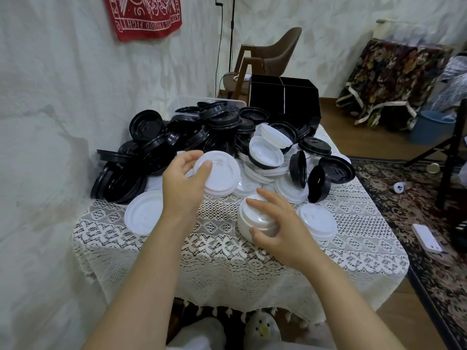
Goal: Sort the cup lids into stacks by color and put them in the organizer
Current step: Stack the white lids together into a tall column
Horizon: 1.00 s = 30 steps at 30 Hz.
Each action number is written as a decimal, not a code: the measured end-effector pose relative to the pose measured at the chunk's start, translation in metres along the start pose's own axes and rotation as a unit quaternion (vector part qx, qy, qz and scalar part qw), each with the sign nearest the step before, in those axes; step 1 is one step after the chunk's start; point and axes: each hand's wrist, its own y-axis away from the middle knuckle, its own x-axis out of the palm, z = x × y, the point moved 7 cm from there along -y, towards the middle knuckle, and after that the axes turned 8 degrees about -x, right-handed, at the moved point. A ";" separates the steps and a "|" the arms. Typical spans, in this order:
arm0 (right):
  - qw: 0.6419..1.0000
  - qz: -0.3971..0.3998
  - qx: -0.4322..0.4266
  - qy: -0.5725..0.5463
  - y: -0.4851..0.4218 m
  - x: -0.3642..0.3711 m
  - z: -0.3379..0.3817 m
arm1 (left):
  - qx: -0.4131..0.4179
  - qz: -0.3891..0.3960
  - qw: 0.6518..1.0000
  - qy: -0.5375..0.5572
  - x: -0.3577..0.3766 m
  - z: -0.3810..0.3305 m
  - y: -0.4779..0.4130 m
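Observation:
A big heap of black cup lids (177, 137) and white cup lids (265, 152) covers the far half of the table. My left hand (183, 180) holds a white lid (219, 173) just above the heap's front edge. On the cloth in front sits a short stack of white lids (252, 221), and my right hand (278, 223) grips it from the right side. Single white lids lie to the left (144, 215) and right (317, 221) of that stack. The black organizer (283, 97) with divided compartments stands at the table's far end.
A white lace tablecloth (227, 261) covers the small table. A clear plastic bin (192, 102) sits behind the heap by the wall. A brown chair (267, 59) stands beyond. A patterned rug (417, 223) with a white phone (427, 237) lies to the right.

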 end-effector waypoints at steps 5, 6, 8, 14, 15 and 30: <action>1.000 -0.010 -0.005 0.000 0.000 -0.004 -0.001 | -0.080 0.101 0.989 0.074 0.016 0.007 0.003; 1.000 -0.008 -0.007 0.002 0.000 -0.004 -0.001 | -0.106 0.115 0.984 0.091 0.018 0.008 0.005; 1.000 -0.004 -0.013 0.003 -0.001 -0.002 -0.002 | -0.141 0.136 0.975 0.102 0.021 0.010 0.007; 0.999 -0.017 -0.012 -0.034 0.000 -0.002 -0.002 | -0.161 0.177 0.962 0.132 0.022 0.009 0.009; 0.999 -0.017 -0.012 -0.044 0.000 -0.002 -0.001 | -0.159 0.176 0.963 0.131 0.022 0.009 0.010; 0.987 -0.087 -0.100 -0.087 0.002 -0.020 0.028 | -0.167 0.227 0.953 0.108 0.047 0.013 0.026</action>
